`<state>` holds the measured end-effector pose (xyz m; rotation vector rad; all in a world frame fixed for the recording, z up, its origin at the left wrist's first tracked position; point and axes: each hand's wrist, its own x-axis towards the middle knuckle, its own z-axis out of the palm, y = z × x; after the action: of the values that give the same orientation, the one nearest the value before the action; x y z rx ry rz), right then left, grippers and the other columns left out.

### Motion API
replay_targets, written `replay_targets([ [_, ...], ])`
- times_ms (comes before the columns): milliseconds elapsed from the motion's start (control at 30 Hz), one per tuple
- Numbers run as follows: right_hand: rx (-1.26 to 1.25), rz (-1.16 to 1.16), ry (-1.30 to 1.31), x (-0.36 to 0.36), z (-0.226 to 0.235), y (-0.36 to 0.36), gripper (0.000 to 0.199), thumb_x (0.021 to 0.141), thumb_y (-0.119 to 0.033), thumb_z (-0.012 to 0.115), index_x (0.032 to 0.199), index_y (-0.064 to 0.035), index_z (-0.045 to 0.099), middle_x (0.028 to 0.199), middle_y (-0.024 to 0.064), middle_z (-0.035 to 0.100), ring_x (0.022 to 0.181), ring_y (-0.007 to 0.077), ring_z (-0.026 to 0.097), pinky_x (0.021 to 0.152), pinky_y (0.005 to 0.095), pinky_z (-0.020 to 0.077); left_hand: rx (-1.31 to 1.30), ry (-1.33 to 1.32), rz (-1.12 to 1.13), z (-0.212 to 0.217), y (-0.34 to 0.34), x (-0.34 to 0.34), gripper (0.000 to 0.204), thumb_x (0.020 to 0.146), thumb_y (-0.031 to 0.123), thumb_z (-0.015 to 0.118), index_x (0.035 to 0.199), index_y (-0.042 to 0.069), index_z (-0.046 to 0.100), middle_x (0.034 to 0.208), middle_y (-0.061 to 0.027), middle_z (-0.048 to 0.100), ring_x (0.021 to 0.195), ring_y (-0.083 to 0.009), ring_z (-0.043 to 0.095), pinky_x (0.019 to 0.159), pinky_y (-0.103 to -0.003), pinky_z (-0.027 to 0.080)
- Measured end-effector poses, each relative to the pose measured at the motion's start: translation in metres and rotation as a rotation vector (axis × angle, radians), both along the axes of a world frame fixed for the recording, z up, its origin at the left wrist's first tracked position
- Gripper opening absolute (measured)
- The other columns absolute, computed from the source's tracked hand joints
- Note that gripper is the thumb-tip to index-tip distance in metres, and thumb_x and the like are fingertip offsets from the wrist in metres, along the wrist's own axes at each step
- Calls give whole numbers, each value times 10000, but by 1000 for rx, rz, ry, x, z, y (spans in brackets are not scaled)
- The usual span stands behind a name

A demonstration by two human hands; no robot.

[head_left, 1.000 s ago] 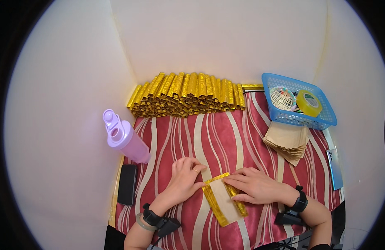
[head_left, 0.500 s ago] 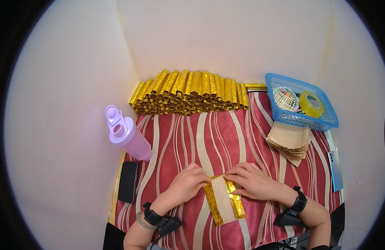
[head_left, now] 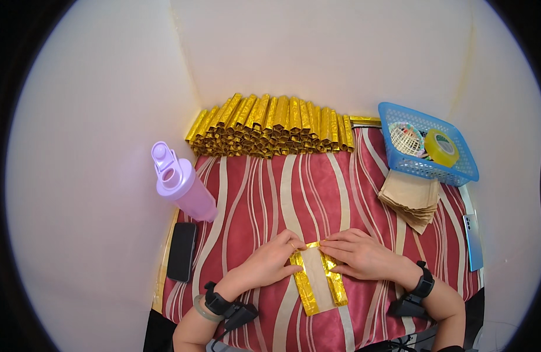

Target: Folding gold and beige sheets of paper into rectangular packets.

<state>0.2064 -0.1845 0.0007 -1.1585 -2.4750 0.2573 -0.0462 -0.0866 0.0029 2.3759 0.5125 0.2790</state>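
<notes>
I see my left hand (head_left: 269, 262) and right hand (head_left: 358, 253) pressing flat, fingers narrow, on the gold-edged brown paper sheet (head_left: 318, 278), well in front of the stacked gold foil rolls (head_left: 270, 125) on the counter (head_left: 270, 193).

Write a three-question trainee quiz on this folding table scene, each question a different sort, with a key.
1. True or false: both hands, left hand and right hand, rest on the gold paper.
2. What stands left of the striped cloth?
A. purple bottle
B. red kettle
C. green jar
3. Fill in: the tape roll lies in the blue ____.

Key: 1 true; 2 A; 3 basket.
</notes>
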Motion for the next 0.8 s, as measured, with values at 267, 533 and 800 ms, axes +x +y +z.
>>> replay_targets([
  [267, -240, 48, -39, 6, 16, -8, 865, 725, -442, 800, 1383, 1, 455, 1487, 200, 402, 1385, 341, 371, 1137, 487, 308, 172, 176, -122, 18, -17, 0, 633, 743, 260, 830, 1216, -1, 500, 1253, -181, 439, 1173, -384, 467, 984, -398, 454],
  [533, -355, 46, -47, -1, 13, -17, 876, 705, -457, 826, 1322, -3, 400, 1534, 303, 237, 1465, 408, 194, 1187, 530, 192, 223, 196, -48, 17, -44, 2, 693, 709, 300, 846, 1193, -47, 491, 1326, -289, 386, 1236, -451, 418, 1019, -435, 430],
  [800, -349, 87, -42, 0, 10, -17, 742, 728, -424, 819, 1262, -67, 448, 1534, 320, 218, 1467, 438, 158, 1185, 534, 177, 282, 179, -77, 17, -51, 1, 567, 690, 237, 835, 1123, -13, 568, 1185, -209, 462, 1181, -414, 445, 997, -460, 412],
])
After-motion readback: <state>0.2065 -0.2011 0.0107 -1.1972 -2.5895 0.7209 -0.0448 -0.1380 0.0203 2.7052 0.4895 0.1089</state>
